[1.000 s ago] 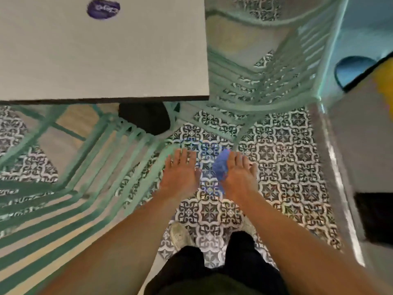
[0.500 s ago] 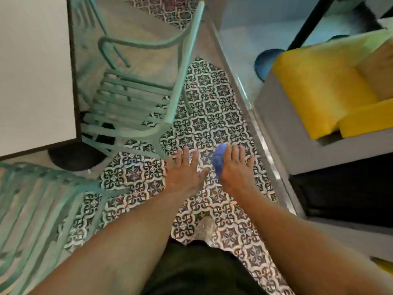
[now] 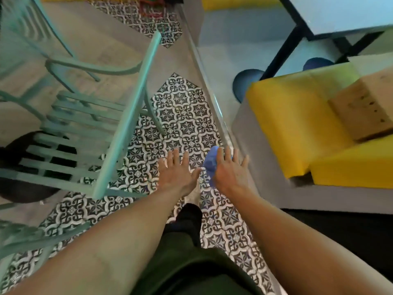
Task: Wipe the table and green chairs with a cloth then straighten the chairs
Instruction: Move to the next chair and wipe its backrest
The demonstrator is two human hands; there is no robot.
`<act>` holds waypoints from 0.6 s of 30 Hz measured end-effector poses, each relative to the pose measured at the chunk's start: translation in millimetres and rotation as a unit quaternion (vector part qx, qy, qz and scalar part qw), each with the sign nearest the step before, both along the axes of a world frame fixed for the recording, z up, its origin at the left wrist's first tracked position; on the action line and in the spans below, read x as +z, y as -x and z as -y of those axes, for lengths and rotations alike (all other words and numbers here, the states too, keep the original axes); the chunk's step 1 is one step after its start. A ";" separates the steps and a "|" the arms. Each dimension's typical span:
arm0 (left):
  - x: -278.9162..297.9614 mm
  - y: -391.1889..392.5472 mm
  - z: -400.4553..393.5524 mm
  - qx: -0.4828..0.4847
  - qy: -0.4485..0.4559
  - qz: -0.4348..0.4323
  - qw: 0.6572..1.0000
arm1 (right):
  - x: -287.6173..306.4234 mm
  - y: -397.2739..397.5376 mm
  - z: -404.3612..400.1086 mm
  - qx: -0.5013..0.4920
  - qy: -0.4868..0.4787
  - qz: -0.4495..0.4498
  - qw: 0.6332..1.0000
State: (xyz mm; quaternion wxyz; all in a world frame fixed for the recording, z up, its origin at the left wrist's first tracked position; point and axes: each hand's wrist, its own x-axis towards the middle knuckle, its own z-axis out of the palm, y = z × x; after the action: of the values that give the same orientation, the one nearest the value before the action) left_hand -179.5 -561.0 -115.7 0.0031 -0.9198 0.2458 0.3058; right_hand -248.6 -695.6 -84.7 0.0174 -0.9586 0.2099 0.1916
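Both hands reach forward over the floor [image 3: 180, 116], side by side and just apart: the left hand [image 3: 175, 173] on the left, the right hand [image 3: 230, 172] on the right. The cloth [image 3: 210, 165] sits between them, against the right hand's thumb side. A chair [image 3: 102, 128] stands to the left of the hands, well apart from them. Another chair [image 3: 23, 237] lies nearer, at the lower left. A sofa [image 3: 297, 124] lies to the right, with a box [image 3: 361, 105] on it. Behind the sofa stands a table [image 3: 340, 13].

Single head view, facing steeply down past outstretched arms onto patterned floor [image 3: 187, 124]; green chair [image 3: 89, 128] near left.
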 end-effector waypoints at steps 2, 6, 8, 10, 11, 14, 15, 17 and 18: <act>-0.2 -32.4 28.6 0.021 0.001 -0.006 1.000 | 1.6 -36.5 30.5 0.012 -0.004 -0.003 1.000; 13.7 -102.2 82.6 0.050 0.015 -0.004 0.999 | 15.7 -115.7 82.7 0.031 -0.011 0.004 0.999; 23.0 -137.0 105.2 0.066 0.022 0.007 0.998 | 25.0 -154.6 104.4 0.047 -0.017 0.003 0.999; 29.8 -171.5 123.6 0.087 0.024 0.018 0.996 | 32.0 -192.6 125.0 0.060 -0.022 0.003 0.998; 31.9 -189.5 132.7 0.099 0.024 0.023 0.994 | 34.0 -212.1 136.0 0.065 -0.025 0.005 0.998; 34.5 -244.4 161.6 0.126 0.024 0.035 0.991 | 32.8 -272.6 169.4 0.087 -0.026 0.011 0.996; 32.4 -262.7 172.0 0.136 0.028 0.036 0.990 | 29.6 -293.2 180.0 0.097 -0.024 0.014 0.995; 25.8 -300.5 195.4 0.161 0.033 0.035 0.986 | 22.3 -337.2 201.8 0.123 -0.019 0.014 0.992; 21.7 -319.6 207.3 0.172 0.033 0.031 0.984 | 19.0 -360.1 212.1 0.132 -0.023 0.009 0.991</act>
State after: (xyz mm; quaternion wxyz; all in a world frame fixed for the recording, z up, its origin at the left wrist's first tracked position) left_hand 140.1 -768.2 -94.0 -0.0725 -0.9571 0.0939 0.2644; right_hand 111.5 -907.7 -65.8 0.0156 -0.9790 0.0773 0.1881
